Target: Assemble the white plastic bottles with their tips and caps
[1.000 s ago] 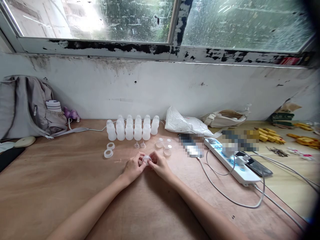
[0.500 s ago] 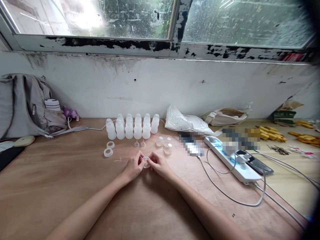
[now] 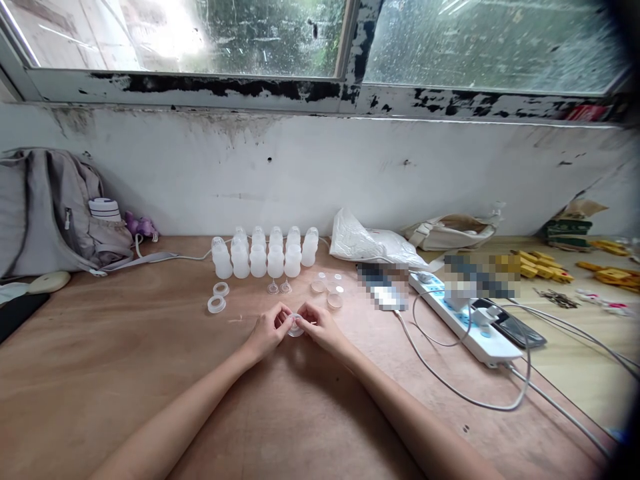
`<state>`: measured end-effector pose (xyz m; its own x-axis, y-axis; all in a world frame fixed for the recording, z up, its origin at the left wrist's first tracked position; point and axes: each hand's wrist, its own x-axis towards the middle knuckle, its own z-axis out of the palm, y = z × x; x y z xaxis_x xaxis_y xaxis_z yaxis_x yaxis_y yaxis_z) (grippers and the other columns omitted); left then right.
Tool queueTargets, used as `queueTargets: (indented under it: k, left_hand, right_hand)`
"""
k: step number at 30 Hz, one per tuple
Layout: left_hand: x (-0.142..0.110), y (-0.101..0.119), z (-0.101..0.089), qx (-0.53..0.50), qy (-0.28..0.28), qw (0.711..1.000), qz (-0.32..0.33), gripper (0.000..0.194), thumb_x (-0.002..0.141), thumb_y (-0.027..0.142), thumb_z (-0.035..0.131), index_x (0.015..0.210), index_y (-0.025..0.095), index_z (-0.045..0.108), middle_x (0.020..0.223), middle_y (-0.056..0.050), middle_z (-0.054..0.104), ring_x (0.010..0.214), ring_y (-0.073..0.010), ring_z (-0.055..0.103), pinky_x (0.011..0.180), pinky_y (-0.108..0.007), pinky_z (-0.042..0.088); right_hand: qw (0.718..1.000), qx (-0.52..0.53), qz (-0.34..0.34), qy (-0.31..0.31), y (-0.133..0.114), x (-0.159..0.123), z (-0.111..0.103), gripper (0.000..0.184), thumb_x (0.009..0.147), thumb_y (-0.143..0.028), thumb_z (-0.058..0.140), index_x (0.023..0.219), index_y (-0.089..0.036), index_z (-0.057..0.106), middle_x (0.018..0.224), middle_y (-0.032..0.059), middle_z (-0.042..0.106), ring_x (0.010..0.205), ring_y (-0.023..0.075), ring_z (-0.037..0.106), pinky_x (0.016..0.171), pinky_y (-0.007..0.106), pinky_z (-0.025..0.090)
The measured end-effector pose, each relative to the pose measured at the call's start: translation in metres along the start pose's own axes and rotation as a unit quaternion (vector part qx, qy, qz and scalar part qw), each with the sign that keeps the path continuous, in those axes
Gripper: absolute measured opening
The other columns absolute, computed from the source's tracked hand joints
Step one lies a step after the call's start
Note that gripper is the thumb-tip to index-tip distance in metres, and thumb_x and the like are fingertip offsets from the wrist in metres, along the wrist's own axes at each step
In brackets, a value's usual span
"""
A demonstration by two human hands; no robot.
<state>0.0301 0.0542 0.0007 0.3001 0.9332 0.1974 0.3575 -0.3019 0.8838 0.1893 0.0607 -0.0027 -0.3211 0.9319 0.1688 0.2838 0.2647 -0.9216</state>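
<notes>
My left hand (image 3: 267,330) and my right hand (image 3: 320,328) meet at the middle of the wooden table (image 3: 125,373), fingers pinched together on a small translucent ring-shaped cap (image 3: 295,327) held between them. Behind the hands stand several white plastic bottles (image 3: 265,257) in two rows. Two clear nipples (image 3: 279,288) stand in front of the bottles. A few clear round caps (image 3: 327,290) lie to the right of them, and two white rings (image 3: 219,298) lie to the left.
A grey backpack (image 3: 45,213) leans on the wall at the left. A white plastic bag (image 3: 373,247), a power strip (image 3: 465,327) with cables, a phone (image 3: 517,333) and yellow parts (image 3: 540,267) lie to the right.
The hands stay together on the small cap, with only slight finger movement turning it. The camera view has shifted a little.
</notes>
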Motion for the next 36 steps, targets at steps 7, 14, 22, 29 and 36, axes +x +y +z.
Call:
queueTargets:
  k: [7, 14, 22, 29, 36]
  left_hand:
    - [-0.0003, -0.0036, 0.0015, 0.009, -0.011, 1.000, 0.007, 0.019, 0.077, 0.036, 0.047, 0.075, 0.017, 0.048, 0.055, 0.004, 0.051, 0.049, -0.0087, 0.047, 0.048, -0.019, 0.035]
    - [-0.0006, -0.0047, 0.0033, 0.031, -0.005, 0.999, 0.016, 0.015, 0.076, 0.032, 0.047, 0.074, 0.017, 0.046, 0.055, 0.005, 0.048, 0.049, -0.0081, 0.045, 0.047, -0.019, 0.034]
    - [-0.0008, -0.0001, 0.0019, 0.042, 0.029, 0.999, 0.010, 0.011, 0.076, 0.028, 0.048, 0.079, 0.018, 0.049, 0.059, 0.003, 0.052, 0.052, -0.0091, 0.049, 0.050, -0.019, 0.038]
    - [-0.0002, -0.0026, 0.0030, 0.031, 0.036, 0.999, 0.020, 0.017, 0.069, 0.017, 0.052, 0.086, 0.019, 0.049, 0.069, 0.002, 0.055, 0.055, -0.0085, 0.052, 0.052, -0.019, 0.042]
    - [-0.0016, -0.0027, 0.0030, 0.085, 0.042, 0.995, 0.022, 0.016, 0.065, 0.014, 0.052, 0.078, 0.020, 0.045, 0.067, 0.005, 0.054, 0.051, -0.0080, 0.049, 0.053, -0.019, 0.039]
  right_hand:
    - [0.998, 0.043, 0.038, -0.019, 0.0032, 0.0031, 0.0004, 0.018, 0.072, -0.032, 0.056, 0.065, -0.017, 0.050, 0.049, -0.0055, 0.048, 0.040, 0.0065, 0.038, 0.037, 0.018, 0.028]
    - [1.000, 0.026, 0.015, -0.003, 0.0038, 0.0027, 0.0030, 0.021, 0.071, -0.032, 0.057, 0.061, -0.016, 0.048, 0.050, -0.0050, 0.046, 0.045, 0.0075, 0.040, 0.041, 0.018, 0.030]
    - [0.999, -0.002, 0.005, 0.041, 0.0017, 0.0010, 0.0053, 0.018, 0.074, -0.033, 0.053, 0.068, -0.016, 0.051, 0.061, -0.0016, 0.053, 0.053, 0.0101, 0.047, 0.048, 0.021, 0.039]
    - [0.999, 0.032, -0.011, 0.012, 0.0028, 0.0017, 0.0016, 0.015, 0.069, -0.018, 0.054, 0.083, -0.017, 0.053, 0.075, 0.0009, 0.058, 0.069, 0.0125, 0.055, 0.059, 0.024, 0.045]
    - [0.998, -0.036, -0.035, 0.037, -0.0004, 0.0001, 0.0037, 0.010, 0.066, -0.012, 0.051, 0.074, -0.017, 0.049, 0.064, -0.0029, 0.051, 0.055, 0.0091, 0.046, 0.050, 0.020, 0.038]
